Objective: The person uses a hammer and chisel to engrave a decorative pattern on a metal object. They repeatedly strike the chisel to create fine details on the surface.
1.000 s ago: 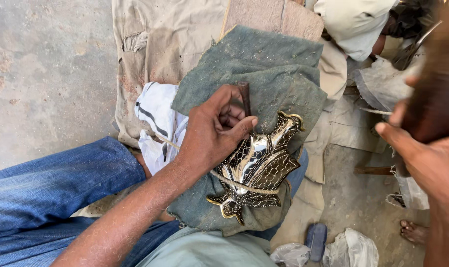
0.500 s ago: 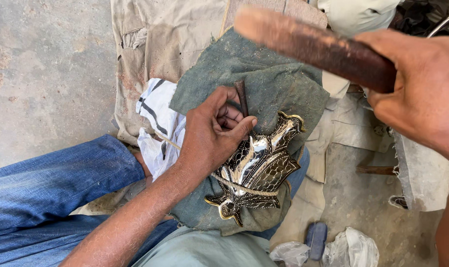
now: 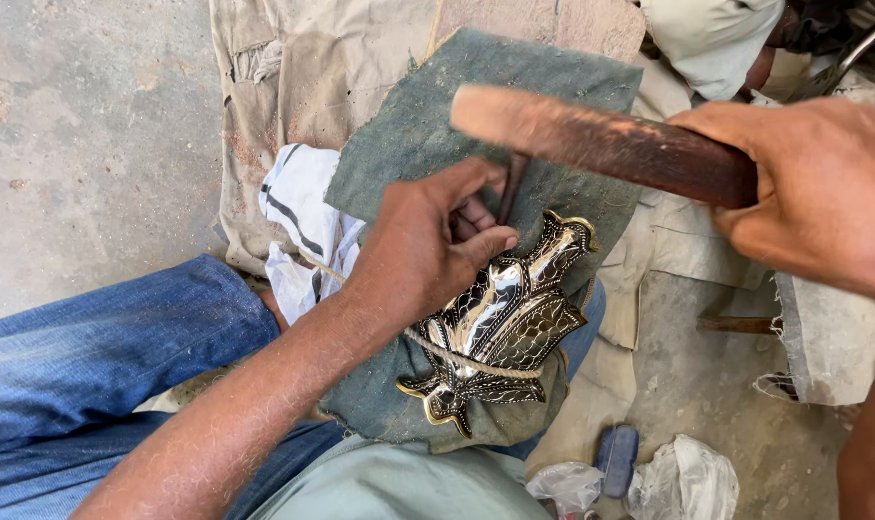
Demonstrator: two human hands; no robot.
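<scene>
Left hand: your left hand [image 3: 428, 246] is curled tight around a thin dark punch [image 3: 510, 188], thumb and fingers pinching it upright against the work.
Right hand: your right hand [image 3: 803, 193] is wrapped closed on the handle end of a brown wooden mallet [image 3: 601, 140].
Workpiece: the embossed metal ornament [image 3: 500, 327], silvery with dark scale patterning and a gold rim, lies on the grey-green cloth pad [image 3: 408, 135] across your lap, toward the pad's lower right edge. A string [image 3: 457, 356] runs across it.
Change: a second ago the mallet was out of sight at the right; half a second ago it was high over the pad's top edge; now its free end sits just above the punch's top. The left hand and the ornament have not shifted.
Meaning: by my judgement you are mid-stroke in chasing the pattern.
Around: jeans [image 3: 100, 356] at left, a striped white rag [image 3: 298, 217] beside the pad's left edge, concrete floor [image 3: 71, 116].
</scene>
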